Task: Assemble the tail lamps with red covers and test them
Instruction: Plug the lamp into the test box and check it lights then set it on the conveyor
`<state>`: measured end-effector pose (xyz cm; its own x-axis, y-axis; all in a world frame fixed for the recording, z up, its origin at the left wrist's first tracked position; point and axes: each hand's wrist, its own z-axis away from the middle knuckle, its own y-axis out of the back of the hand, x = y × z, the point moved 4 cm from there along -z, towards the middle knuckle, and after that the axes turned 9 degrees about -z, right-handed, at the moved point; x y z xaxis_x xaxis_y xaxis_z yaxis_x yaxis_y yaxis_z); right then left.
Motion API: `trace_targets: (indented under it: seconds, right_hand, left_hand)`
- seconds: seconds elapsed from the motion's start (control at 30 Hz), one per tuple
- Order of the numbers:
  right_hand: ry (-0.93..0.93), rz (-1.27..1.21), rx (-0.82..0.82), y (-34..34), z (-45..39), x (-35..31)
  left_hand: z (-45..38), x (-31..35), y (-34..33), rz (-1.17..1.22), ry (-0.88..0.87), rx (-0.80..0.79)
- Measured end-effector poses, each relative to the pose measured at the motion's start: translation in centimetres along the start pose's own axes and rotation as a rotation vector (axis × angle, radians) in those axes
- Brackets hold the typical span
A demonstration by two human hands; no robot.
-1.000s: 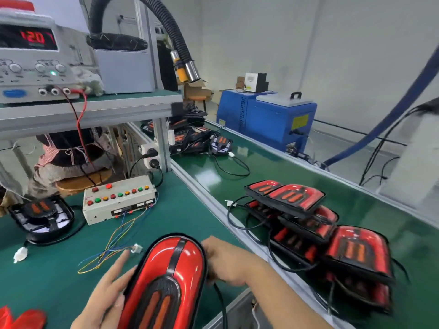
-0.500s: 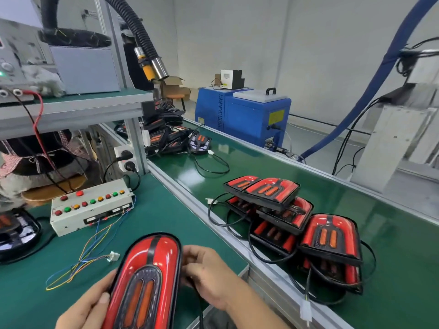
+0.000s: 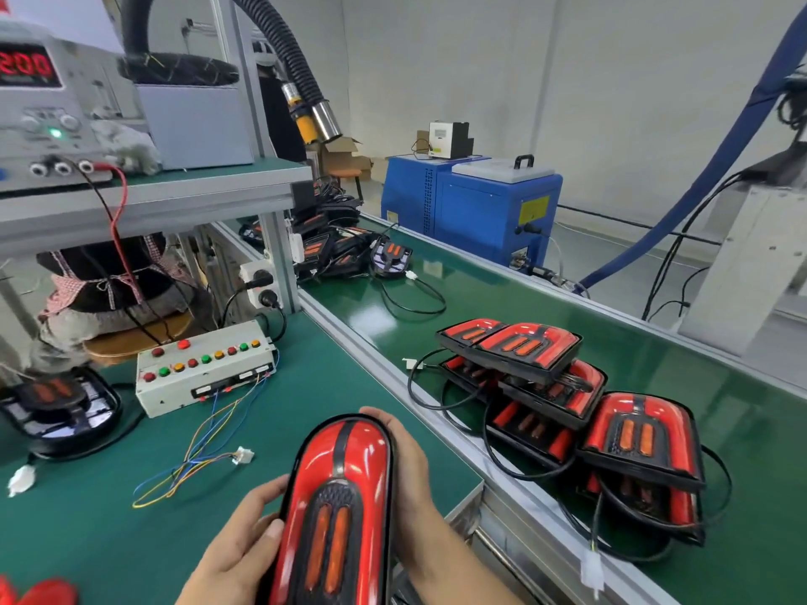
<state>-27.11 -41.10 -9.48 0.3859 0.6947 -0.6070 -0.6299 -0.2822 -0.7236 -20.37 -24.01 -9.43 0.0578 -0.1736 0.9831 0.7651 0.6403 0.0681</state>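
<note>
Left hand [image 3: 244, 543]: fingers curled along the left edge of the tail lamp [image 3: 336, 508], thumb pressed on its rim near the orange strips. Right hand [image 3: 410, 469]: fingers wrapped round the lamp's right edge and its rounded far end, gripping it. The lamp is held between both hands at lower centre of the frame, red cover facing up, long axis running away from the viewer, above the near edge of the green bench [image 3: 87, 517].

Just left of the lamp, a bundle of coloured wires [image 3: 196, 456] lies on the bench and ends in a white connector [image 3: 243, 455]. The wires run up to a white button box [image 3: 205, 364] with red, green and orange buttons, at centre left.

At the left edge, a dark lamp unit [image 3: 56, 408] without red cover rests on the bench, its cable ending in a white plug [image 3: 19, 479].

Right of centre, a pile of finished red lamps [image 3: 567, 408] with black cables lies on the green conveyor belt [image 3: 655, 364]. Further up the belt sits a second pile of dark lamp units [image 3: 345, 251].

Upper left, on a shelf [image 3: 174, 189], a power supply [image 3: 35, 107] shows red digits, partly cut off by the frame edge.
</note>
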Motion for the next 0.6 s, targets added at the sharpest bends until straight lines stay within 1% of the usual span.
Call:
trace_targets:
  seconds: [0.07,0.17,0.27,0.33,0.4,0.5,0.57,0.6]
  right_hand:
    - [-0.091,-0.056,0.012,-0.1,0.5,0.0]
    - [-0.154,-0.074,-0.008,0.4,1.0,-0.1]
    - [-0.224,0.000,-0.041,0.8,1.5,-0.6]
    - [-0.197,0.071,0.009,1.5,1.6,-1.1]
    - [-0.146,0.185,0.038,2.4,2.0,-1.6]
    - [-0.166,0.385,0.069,4.1,3.0,-1.7]
    - [-0.231,0.495,0.032,5.2,4.5,-1.3]
    - [-0.240,0.573,-0.012,5.6,5.4,-1.0]
  left_hand:
    - [-0.1,0.3,-0.4,-0.075,0.003,-0.016]
    - [-0.4,0.4,-1.0,-0.096,0.059,-0.056]
    - [-0.4,0.9,-1.3,-0.065,0.091,-0.060]
    - [-0.6,0.8,-1.6,-0.014,0.157,-0.086]
    - [-0.7,0.8,-1.8,0.033,0.217,-0.049]
    - [-0.8,0.9,-2.0,0.117,0.246,0.034]
    - [-1.0,1.2,-2.0,0.164,0.234,0.117]
    - [-1.0,1.3,-2.0,0.166,0.220,0.162]
